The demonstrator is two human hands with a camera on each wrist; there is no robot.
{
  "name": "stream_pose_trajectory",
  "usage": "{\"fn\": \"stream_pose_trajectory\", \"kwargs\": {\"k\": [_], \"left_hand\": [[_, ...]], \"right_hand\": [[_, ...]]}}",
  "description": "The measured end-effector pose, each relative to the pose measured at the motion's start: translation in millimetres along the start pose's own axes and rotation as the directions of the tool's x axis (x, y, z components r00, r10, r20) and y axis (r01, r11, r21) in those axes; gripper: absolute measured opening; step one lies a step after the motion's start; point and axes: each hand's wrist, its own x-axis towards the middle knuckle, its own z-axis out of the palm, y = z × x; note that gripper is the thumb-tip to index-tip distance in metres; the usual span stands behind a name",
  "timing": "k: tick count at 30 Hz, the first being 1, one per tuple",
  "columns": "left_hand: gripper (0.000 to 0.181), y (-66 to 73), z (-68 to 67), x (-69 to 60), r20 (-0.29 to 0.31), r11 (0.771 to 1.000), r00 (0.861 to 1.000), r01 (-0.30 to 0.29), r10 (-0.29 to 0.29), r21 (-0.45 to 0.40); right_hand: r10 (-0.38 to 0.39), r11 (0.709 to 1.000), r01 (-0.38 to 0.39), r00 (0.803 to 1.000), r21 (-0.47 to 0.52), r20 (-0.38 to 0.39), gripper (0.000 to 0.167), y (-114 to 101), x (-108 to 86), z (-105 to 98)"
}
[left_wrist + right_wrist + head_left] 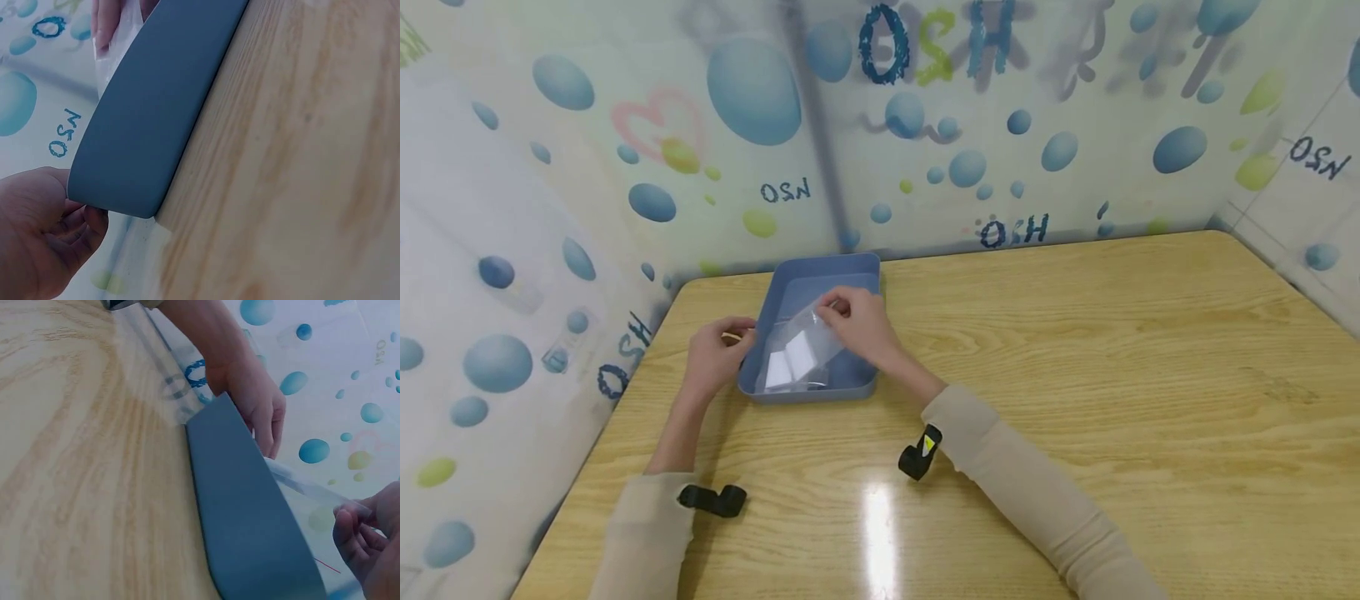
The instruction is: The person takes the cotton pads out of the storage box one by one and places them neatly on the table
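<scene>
Blue tray: sits left of centre in the head frame, its bare floor (pixel 854 375) showing at the lower right corner.
Clear bag (pixel 824 335): slants across the tray, its upper end raised near the centre of the frame, its lower end lying toward the tray's lower left.
White rectangles (pixel 801 353): 2 show at the bag's lower end; whether inside or beneath it, I cannot tell.
Right hand (pixel 859 325): thumb and fingers pinch the bag's upper edge, above the tray.
Left hand (pixel 715 354): curled over the tray's left rim, thumb and fingers pinching the wall between them.
Wooden table (pixel 1112 375): fills the lower centre and right, under the tray.
Black wrist devices (pixel 919 454): 2, one at each beige sleeve (pixel 1037 492), lower left and lower centre.
Wall sheet (pixel 1045 200): blue and green spots across the top.
</scene>
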Motion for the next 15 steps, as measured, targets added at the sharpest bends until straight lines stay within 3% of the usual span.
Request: {"fn": "stream_pose_trajectory", "kwargs": {"k": [9, 15], "left_hand": [[0.024, 2.5, -1.9, -0.9, -0.003, 1.0, 1.0, -0.006, 0.006, -0.014], [0.024, 1.7, -2.1, -1.6, 0.006, 0.999, 1.0, -0.003, 0.003, -0.034]], "right_hand": [[-0.048, 0.996, 0.051, 0.998, 0.079, -0.035, 0.012, -0.7, 6.9, -19.2], [-0.031, 0.991, 0.041, 0.996, 0.124, -0.083, 0.012, -0.9, 11.2, -31.1]]}}
